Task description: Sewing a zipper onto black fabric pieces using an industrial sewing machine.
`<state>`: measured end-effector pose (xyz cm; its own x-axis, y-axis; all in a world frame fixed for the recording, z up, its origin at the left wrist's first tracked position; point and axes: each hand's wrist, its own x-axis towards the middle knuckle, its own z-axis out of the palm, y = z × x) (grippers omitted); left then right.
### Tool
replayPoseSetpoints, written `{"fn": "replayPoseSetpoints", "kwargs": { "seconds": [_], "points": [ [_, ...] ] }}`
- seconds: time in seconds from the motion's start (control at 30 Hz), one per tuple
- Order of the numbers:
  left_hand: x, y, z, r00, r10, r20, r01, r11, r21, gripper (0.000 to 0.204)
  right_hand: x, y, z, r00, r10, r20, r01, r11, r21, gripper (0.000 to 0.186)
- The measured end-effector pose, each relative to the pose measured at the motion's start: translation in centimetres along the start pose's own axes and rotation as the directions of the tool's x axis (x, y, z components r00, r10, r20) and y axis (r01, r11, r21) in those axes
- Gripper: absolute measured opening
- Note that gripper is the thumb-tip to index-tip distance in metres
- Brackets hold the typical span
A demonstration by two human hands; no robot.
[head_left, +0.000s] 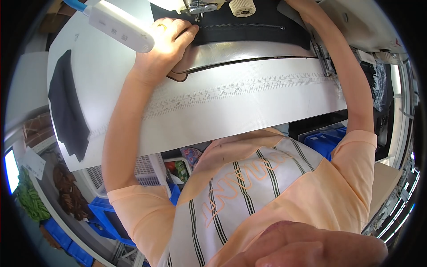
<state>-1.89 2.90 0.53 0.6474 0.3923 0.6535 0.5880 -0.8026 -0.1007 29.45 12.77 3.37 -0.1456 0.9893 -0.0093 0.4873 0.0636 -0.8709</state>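
Black fabric (262,34) with a zipper (244,26) sewn across it lies on the bed of a sewing machine (202,8). My left hand (167,44) rests on the left edge of this fabric, beside the presser foot, fingers stretched out and lying flat. A ring is on one of its fingers. At the top edge of the picture, my right hand (297,3) reaches to the fabric's far right side. Its fingers are cut off by the frame, so their grip is hidden.
A white lamp (120,27) on a blue cable hangs over the left hand. A printed ruler scale (222,93) runs along the white table. Another black fabric piece (66,104) lies at the left. Below stand a white basket (149,169) and blue crates (106,218).
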Motion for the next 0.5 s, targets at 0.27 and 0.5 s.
{"fn": "replayPoseSetpoints", "kwargs": {
  "seconds": [0.27,0.5],
  "points": [
    [0.4,1.7,0.6,0.989,-0.124,0.082,0.122,0.992,0.030,0.034,0.6,1.1,1.0,0.952,-0.298,-0.065,0.175,0.709,-0.683,0.041],
    [-1.3,3.4,0.1,0.961,-0.263,0.092,0.260,0.965,0.044,0.027,-10.1,-4.9,-1.7,0.915,-0.399,0.067,0.332,0.645,-0.688,0.042]
  ]
}}
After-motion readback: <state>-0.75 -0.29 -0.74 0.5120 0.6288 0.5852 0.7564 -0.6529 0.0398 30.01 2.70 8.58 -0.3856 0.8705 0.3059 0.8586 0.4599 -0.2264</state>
